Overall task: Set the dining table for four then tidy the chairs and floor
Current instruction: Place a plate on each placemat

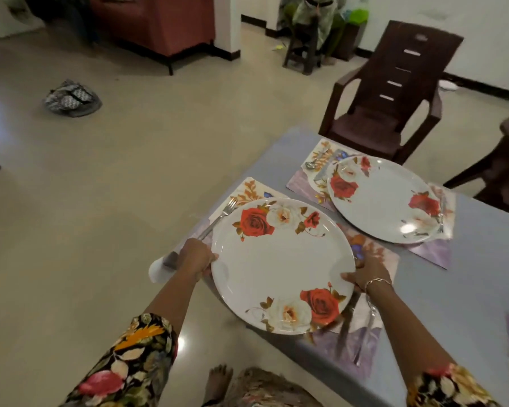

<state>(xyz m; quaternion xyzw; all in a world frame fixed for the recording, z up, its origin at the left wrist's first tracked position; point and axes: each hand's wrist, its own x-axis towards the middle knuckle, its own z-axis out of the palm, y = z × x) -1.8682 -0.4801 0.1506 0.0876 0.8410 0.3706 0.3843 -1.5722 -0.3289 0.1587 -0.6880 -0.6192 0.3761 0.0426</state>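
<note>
- Near plate: big, round, white with rose prints. It sits over the near mat at the table edge closest to the person. Can't tell if it's fully down or just above the mat.
- Left hand: grasping the left rim, thumb on top, fingers curled under.
- Right hand: grasping the right rim the same way, directly opposite the left.
- Handling, my read: rigid, glossy, so probably slick. Could be melamine or ceramic, can't tell. Treat it as chippable and set it down flat, no drop.
- Weight looks modest. The two-hand hold is for aiming it, not for load.
- Best hold: opposite points on the rim, as now. The face is too smooth and wide for anything else.
- Fork runs under or right beside the left rim. The plate may rock if it lands on the handle.
- Cutlery lies on the mat just right of the plate, blurred.
- The plate's near-left part looks to overhang the table edge. It likely wants nudging inward before letting go.
- Far plate is already on its own mat, in front of the chair.
- Bag is on the floor, well away from the table.
</note>
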